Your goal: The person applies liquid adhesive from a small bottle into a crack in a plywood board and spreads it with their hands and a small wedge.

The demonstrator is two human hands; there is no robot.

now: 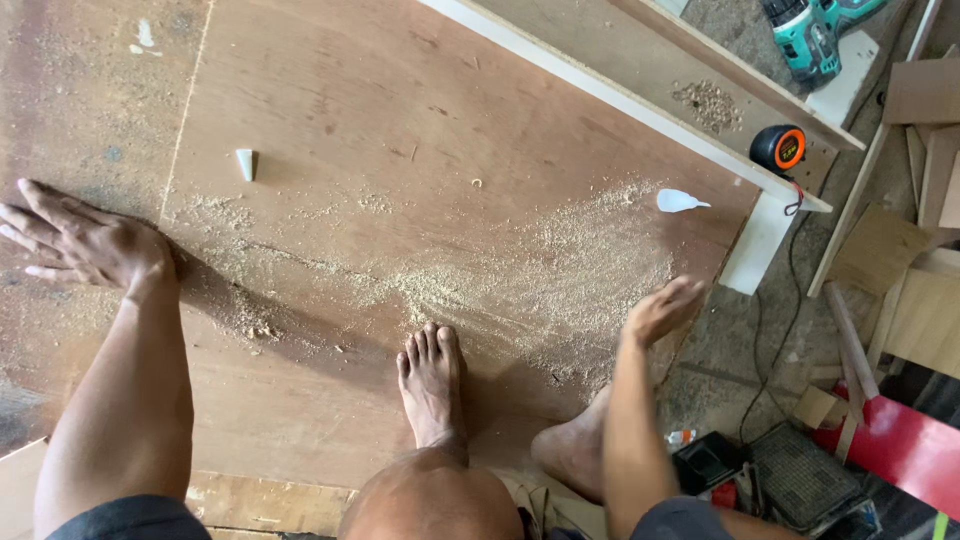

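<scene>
Sawdust (560, 270) lies scattered over the plywood sheet (400, 100) on the floor, thickest toward its right edge, just beside the right hand (662, 310), which hovers flat, fingers together, holding nothing. Left hand (85, 240) presses flat near the sheet's left edge, fingers spread wide. 1 bare foot (432, 385) stands between them.
</scene>
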